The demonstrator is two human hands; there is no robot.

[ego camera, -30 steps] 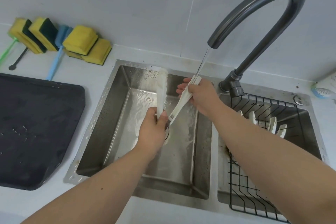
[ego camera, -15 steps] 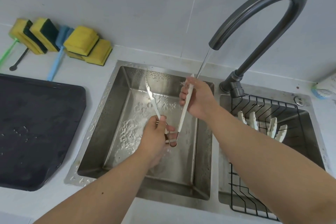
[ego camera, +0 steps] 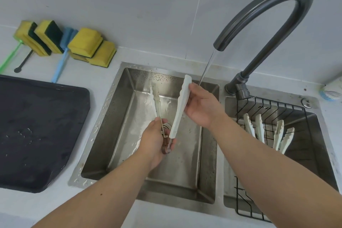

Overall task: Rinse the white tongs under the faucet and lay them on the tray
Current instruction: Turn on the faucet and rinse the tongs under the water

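I hold a pair of white tongs point(ego camera: 180, 109) spread open over the left sink basin point(ego camera: 118, 109). My left hand point(ego camera: 157, 141) grips the hinged metal end low in the basin. My right hand point(ego camera: 200, 106) grips the upper part of the right arm of the tongs. The other arm point(ego camera: 156, 100) points up and away to the left. A thin stream of water falls from the dark curved faucet point(ego camera: 268, 11) and lands on my right hand beside the tip of the tongs. The dark tray point(ego camera: 37, 126) lies on the counter to the left.
A black wire rack point(ego camera: 288, 111) in the right basin holds two more pairs of white tongs point(ego camera: 268, 131). Yellow sponges point(ego camera: 87, 44) and long-handled brushes point(ego camera: 61, 61) lie along the wall behind the tray. A white and blue object point(ego camera: 332, 89) sits at the far right edge.
The tongs have been turned in my hands. The right arm now shows its broad face, and my right hand has shifted on it. My left hand has slid down towards the hinge.
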